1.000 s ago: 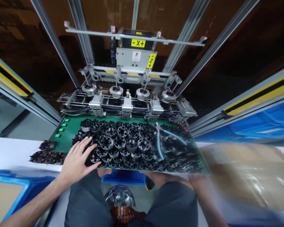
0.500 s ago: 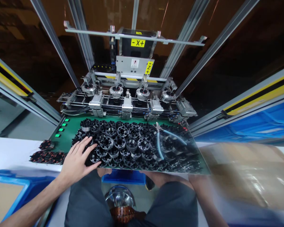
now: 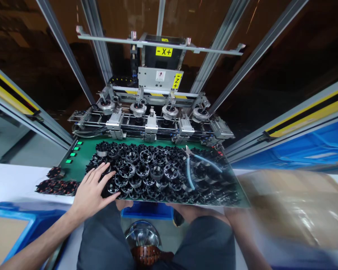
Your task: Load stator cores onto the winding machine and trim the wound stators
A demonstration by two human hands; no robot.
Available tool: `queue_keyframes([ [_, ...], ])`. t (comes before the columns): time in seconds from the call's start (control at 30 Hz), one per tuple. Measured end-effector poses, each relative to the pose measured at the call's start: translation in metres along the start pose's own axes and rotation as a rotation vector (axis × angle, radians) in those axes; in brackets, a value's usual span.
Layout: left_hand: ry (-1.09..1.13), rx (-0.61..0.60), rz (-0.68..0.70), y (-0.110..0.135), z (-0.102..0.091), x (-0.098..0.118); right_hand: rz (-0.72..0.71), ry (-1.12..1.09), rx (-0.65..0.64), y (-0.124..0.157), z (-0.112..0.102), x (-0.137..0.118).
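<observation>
A light touch works best

The left hand (image 3: 92, 187) lies over the near-left end of the black rings (image 3: 142, 170), fingers spread, pinching nothing visible; more rings sit packed to its right. Light, even contact should avoid toppling the stacked ones. Open cutters (image 3: 189, 172) rest farther right; the machine (image 3: 151, 124) stands beyond the fingertips. The right hand is hidden, its grip untellable.

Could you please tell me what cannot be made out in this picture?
In the head view:
Right hand: out of sight, apparently below the green board.
Beneath the left hand: covered by it.
Ring parts at the board's right end: blurred.
White label: print too small.
Blue crate: cut off by the left edge.
</observation>
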State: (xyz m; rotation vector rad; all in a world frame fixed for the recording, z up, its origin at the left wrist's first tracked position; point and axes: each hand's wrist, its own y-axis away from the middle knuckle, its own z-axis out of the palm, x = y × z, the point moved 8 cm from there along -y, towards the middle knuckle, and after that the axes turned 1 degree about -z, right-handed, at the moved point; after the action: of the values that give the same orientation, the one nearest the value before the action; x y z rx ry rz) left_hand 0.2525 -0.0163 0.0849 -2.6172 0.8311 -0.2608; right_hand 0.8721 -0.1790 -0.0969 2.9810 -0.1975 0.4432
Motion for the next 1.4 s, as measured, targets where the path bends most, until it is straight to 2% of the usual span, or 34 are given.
queue_keyframes([
  [0.13,-0.001,-0.003,0.006,0.000,0.000,0.001,-0.017,0.008,-0.050,0.001,-0.003,-0.001],
  [0.3,-0.008,-0.004,0.004,0.000,0.000,0.001,-0.005,-0.050,-0.043,0.002,-0.007,0.000],
  [0.47,-0.025,0.002,0.026,0.000,0.000,0.002,0.050,-0.017,-0.098,0.001,-0.001,0.003],
  [0.57,-0.031,0.003,0.030,0.000,0.000,0.003,0.030,-0.005,-0.118,0.001,0.002,0.002],
  [0.67,-0.022,0.004,0.023,-0.001,0.000,0.002,-0.003,-0.012,-0.105,0.001,0.001,-0.001],
  [0.83,-0.007,0.006,0.004,-0.001,-0.001,0.001,0.038,-0.024,-0.030,-0.002,-0.004,0.000],
  [1.1,-0.026,0.013,0.029,0.000,0.000,0.002,-0.037,-0.004,-0.049,0.003,-0.001,-0.002],
  [1.4,-0.009,0.004,0.019,0.000,0.002,0.002,-0.034,0.023,-0.060,0.001,0.006,0.001],
])
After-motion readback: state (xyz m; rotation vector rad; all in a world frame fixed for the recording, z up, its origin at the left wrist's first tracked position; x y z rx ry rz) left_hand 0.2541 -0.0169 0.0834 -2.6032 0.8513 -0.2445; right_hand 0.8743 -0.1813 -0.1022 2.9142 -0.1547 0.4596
